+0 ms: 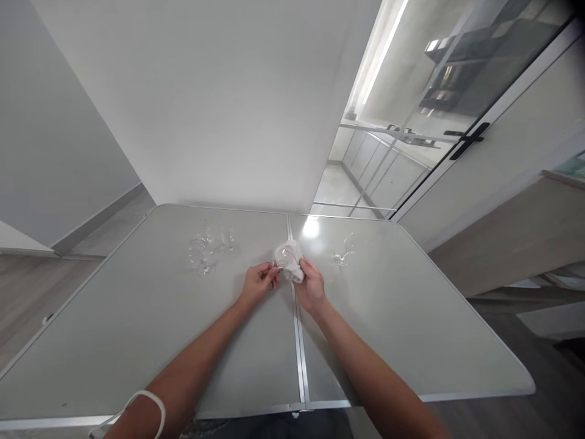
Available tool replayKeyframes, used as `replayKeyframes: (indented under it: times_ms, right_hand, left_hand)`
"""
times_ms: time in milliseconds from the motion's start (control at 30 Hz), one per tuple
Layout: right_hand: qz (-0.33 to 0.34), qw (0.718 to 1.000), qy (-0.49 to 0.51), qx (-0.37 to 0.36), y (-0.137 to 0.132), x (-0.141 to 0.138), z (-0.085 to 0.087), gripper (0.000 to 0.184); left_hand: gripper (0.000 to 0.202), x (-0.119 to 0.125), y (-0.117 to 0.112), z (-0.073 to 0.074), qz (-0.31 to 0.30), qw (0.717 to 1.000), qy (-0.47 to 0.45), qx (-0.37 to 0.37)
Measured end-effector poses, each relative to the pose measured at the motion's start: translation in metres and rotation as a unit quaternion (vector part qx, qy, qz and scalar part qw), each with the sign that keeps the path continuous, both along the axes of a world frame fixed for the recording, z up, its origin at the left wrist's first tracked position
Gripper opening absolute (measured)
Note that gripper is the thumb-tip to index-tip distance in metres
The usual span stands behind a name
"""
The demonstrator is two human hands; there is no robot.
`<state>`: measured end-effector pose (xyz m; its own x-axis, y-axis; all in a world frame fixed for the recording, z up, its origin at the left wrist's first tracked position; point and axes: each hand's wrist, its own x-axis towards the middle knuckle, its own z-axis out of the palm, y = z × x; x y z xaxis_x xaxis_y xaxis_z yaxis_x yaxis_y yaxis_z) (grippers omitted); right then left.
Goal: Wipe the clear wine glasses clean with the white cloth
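Observation:
My left hand (259, 281) pinches the stem of a clear wine glass (282, 258) over the middle of the grey folding table (137, 317). A white cloth (292, 263) is wrapped around the glass bowl, and my right hand (312, 285) grips that cloth. Both hands meet just above the table's centre seam. One more clear wine glass (343, 251) stands to the right of my hands. Several clear glasses (208, 250) are grouped to the left.
A white wall rises behind the table. A glass door (411, 110) with a black handle (468, 140) is at the back right. A metal seam (296, 317) runs down the table's middle. Wooden floor shows at both sides.

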<state>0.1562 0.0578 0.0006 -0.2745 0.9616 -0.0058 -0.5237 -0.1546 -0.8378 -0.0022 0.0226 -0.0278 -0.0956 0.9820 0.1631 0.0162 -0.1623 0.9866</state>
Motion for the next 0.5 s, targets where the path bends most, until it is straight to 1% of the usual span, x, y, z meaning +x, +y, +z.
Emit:
replayKeyframes:
  times_ms: [67, 133, 167, 200, 267, 333, 367, 433, 467, 500]
  right_hand:
    - [0.015, 0.999, -0.029, 0.034, -0.009, -0.007, -0.005, 0.029]
    - [-0.003, 0.989, -0.102, 0.109, -0.015, -0.009, -0.012, 0.036]
    - [-0.019, 0.975, -0.154, 0.157, -0.017, -0.008, -0.016, 0.041]
    - [-0.038, 0.954, -0.209, 0.211, -0.017, -0.007, -0.020, 0.046]
    - [-0.070, 0.893, -0.307, 0.322, -0.013, -0.001, -0.025, 0.053]
    - [-0.086, 0.819, -0.375, 0.426, -0.008, 0.006, -0.024, 0.056]
    - [-0.087, 0.780, -0.399, 0.474, -0.005, 0.010, -0.021, 0.055]
    - [-0.063, 0.703, -0.437, 0.557, -0.001, 0.016, -0.011, 0.054]
    - [-0.046, 0.670, -0.449, 0.590, 0.000, 0.019, -0.005, 0.053]
    - [-0.032, 0.645, -0.455, 0.613, 0.001, 0.021, 0.001, 0.052]
  left_hand:
    - [0.049, 0.001, -0.001, 0.003, 0.004, 1.000, 0.001, 0.002]
    - [0.050, 0.002, -0.001, 0.004, 0.021, 1.000, 0.002, 0.008]
    - [0.050, 0.003, -0.002, 0.004, 0.031, 0.999, -0.001, 0.009]
    - [0.049, 0.004, -0.002, 0.003, 0.039, 0.999, -0.007, 0.009]
    - [0.046, 0.006, -0.003, 0.002, 0.055, 0.998, -0.019, 0.006]
    - [0.044, 0.008, -0.005, 0.000, 0.066, 0.998, -0.005, 0.007]
    - [0.042, 0.010, -0.006, -0.001, 0.068, 0.998, 0.014, 0.011]
    - [0.039, 0.012, -0.008, -0.003, 0.067, 0.995, 0.066, 0.022]
    - [0.037, 0.013, -0.009, -0.004, 0.066, 0.993, 0.094, 0.027]
    - [0.036, 0.014, -0.009, -0.004, 0.068, 0.990, 0.121, 0.035]
